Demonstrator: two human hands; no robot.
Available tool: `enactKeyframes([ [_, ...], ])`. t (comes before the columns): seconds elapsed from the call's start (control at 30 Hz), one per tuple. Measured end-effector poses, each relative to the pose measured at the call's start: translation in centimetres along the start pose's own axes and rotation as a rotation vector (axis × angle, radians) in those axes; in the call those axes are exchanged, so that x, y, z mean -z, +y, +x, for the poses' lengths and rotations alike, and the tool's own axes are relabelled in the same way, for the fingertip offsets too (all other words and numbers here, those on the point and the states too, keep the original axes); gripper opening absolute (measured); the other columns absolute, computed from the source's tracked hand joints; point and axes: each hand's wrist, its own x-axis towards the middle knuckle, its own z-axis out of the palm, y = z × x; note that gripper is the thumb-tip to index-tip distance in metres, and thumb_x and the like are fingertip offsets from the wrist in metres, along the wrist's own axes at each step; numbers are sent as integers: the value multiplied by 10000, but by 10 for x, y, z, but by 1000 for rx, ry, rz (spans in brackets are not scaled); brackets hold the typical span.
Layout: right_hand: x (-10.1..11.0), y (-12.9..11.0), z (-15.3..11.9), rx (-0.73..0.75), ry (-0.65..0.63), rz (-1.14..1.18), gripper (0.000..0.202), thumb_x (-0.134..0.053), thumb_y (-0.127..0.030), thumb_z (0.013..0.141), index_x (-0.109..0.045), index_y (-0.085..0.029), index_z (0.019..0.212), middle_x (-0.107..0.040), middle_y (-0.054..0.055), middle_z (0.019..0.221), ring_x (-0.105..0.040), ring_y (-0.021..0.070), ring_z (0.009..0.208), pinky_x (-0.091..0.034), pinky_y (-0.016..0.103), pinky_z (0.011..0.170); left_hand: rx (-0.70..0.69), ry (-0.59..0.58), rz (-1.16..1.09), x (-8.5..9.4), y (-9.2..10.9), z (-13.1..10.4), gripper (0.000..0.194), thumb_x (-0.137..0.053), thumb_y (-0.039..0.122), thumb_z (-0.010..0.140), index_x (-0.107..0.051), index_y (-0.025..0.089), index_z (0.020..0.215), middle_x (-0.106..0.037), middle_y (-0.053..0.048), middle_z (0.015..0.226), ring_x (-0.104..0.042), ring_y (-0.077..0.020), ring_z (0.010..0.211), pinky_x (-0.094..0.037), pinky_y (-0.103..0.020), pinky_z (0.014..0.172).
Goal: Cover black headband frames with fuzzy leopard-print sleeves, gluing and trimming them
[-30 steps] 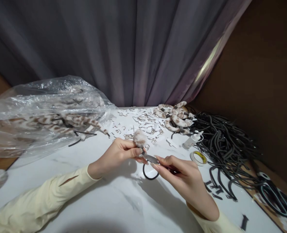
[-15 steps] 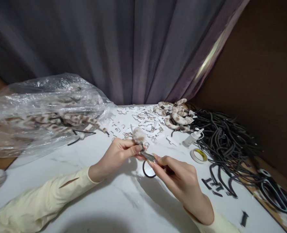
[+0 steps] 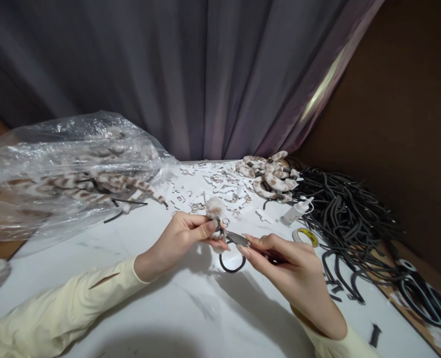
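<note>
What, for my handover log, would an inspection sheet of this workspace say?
Surface: white table, its far side strewn with small bits.
Job's things: furry piece, pointed metal tool, black loop.
Clutter: clear plastic bag with furry strips at left; bottle, tape roll and large shears at right.
Hands: left hand grips the furry piece; right hand grips the pointed metal tool, tip close to that piece, contact unclear.
Cables: nothing seen, only black cords heaped at right.
Surroundings: grey curtain behind, brown wall at right.
</note>
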Motion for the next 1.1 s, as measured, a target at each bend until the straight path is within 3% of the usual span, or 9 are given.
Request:
enactKeyframes([
  [0.63,-14,-5,-7,29,-20,-21,249,-572,-142,830,-451,-160,613,-318,-64,526,-242,54,475,-255,180,424,-42,10,75,-1,-4,-2,266,-634,346,784,-726,142,640,-708,-23,634,-621,-122,617,-468,-186,619],
  [0.9,-22,-8,-6,27,40,-70,270,-576,-131,818,-428,-163,594,-342,-64,511,-264,49,460,-255,181,416,-24,10,80,3,-5,1,307,-646,392,768,-714,132,619,-706,-30,646,-614,-132,643,-455,-201,649],
  [1.1,-7,-5,-2,-128,-6,114,220,-634,-219,782,-573,-129,591,-479,-25,475,-332,54,432,-292,180,393,54,4,-1,5,-3,4,322,-692,427,712,-720,122,613,-708,-47,626,-623,-134,606,-469,-203,630],
])
